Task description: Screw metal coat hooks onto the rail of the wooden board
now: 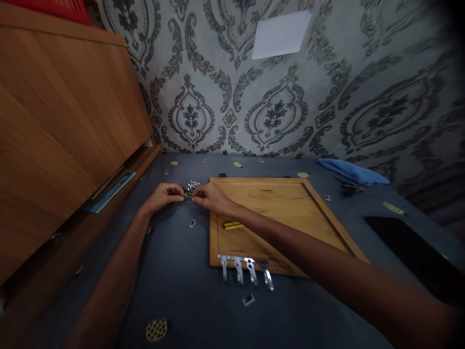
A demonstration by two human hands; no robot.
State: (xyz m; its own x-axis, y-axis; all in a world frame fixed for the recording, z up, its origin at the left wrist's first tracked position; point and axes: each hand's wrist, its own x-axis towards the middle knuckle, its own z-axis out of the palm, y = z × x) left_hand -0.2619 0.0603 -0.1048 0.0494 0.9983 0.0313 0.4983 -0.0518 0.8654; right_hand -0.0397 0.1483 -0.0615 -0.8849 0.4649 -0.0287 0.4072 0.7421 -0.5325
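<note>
My left hand (165,198) and my right hand (211,197) meet beyond the far left corner of a framed wooden panel (290,213). Their fingertips pinch a small metal fitting (188,193) from both sides; its exact form is too small to make out. Just behind it lie shiny metal hardware pieces (193,184). Along the panel's near edge, several silver cabinet hinges (238,269) are set out in a row, their arms pointing toward me. A yellow tool (233,226) rests on the panel, partly covered by my right forearm.
On the left stands a wooden cabinet (72,111), with a blue booklet (112,191) on its low ledge. To the right are a blue cloth (354,171), a dark tangled object (349,188) and a flat black slab (410,257). A patterned wall (228,97) closes the back.
</note>
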